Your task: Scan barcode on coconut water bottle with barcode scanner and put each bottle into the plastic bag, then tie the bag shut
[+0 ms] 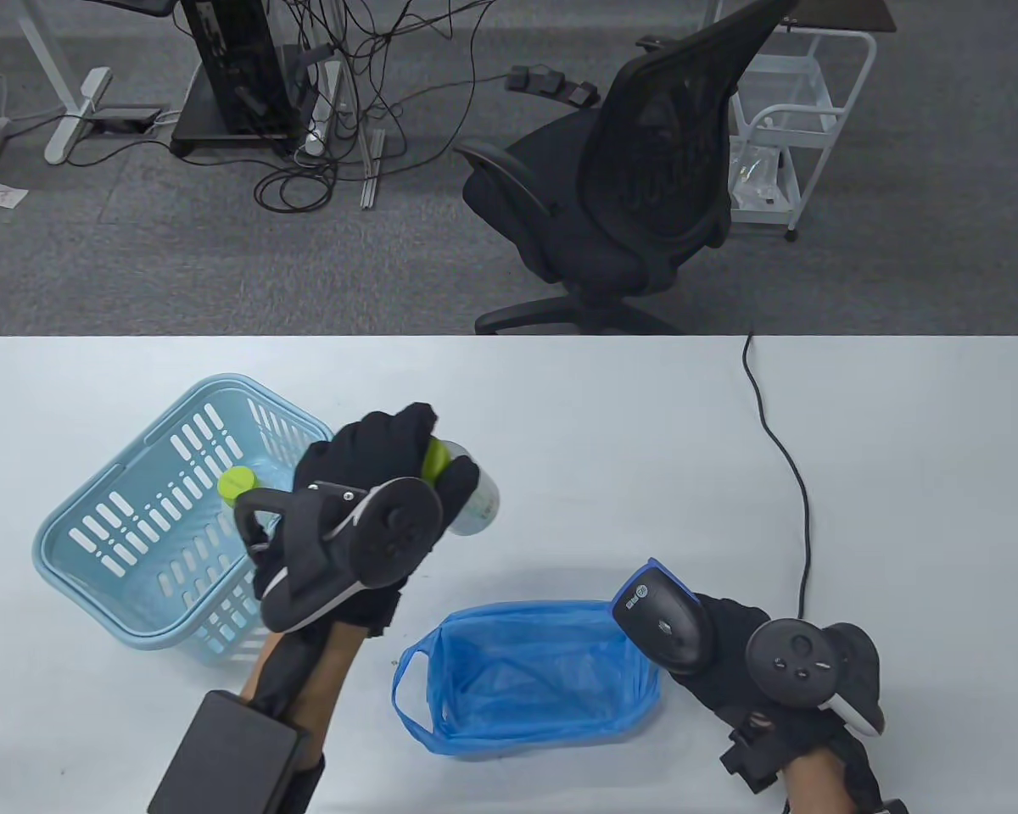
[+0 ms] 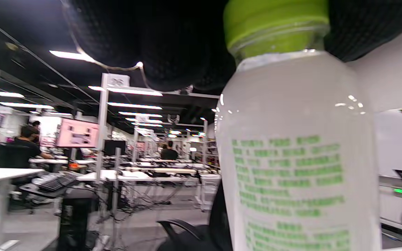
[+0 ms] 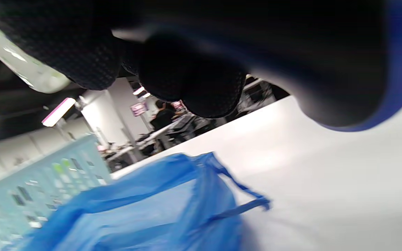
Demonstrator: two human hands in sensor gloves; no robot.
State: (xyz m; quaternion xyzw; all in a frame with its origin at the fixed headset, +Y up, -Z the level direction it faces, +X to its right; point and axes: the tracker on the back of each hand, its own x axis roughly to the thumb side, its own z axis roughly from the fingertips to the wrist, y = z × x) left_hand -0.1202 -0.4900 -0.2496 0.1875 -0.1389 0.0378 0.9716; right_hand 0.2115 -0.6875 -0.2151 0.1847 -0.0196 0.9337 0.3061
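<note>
Table view has it laid out plainly from left to right. At the left of the frame sits the pale blue basket (image 1: 148, 526), with a second bottle (image 1: 239, 485) standing in it, green cap up. Just right of the basket, left of centre, the left hand (image 1: 373, 475) has its fingers (image 1: 399, 428) curled round the neck and cap end of the coconut water bottle (image 1: 475, 500), held above the surface. The bottle's long axis runs from the cap, buried in the glove, out toward the right of the frame, base tipped slightly down.

Below it, at lower centre, the blue plastic bag (image 1: 526, 678) lies open on the white surface (image 1: 602, 424), with nothing visible inside. At lower right, the right hand (image 1: 772, 661) is wrapped round the barcode scanner (image 1: 657, 615), whose head points up and to the left, toward the bottle. The bottle lies up and left of the scanner, well apart from it, so I'd judge the coming move turns on bringing label and scanner face to face.

Left wrist view shows the bottle close: cloudy white liquid, lime-green cap, green printed text on the label, too blurred to read. No barcode shows on that side, so a turn may be needed.
</note>
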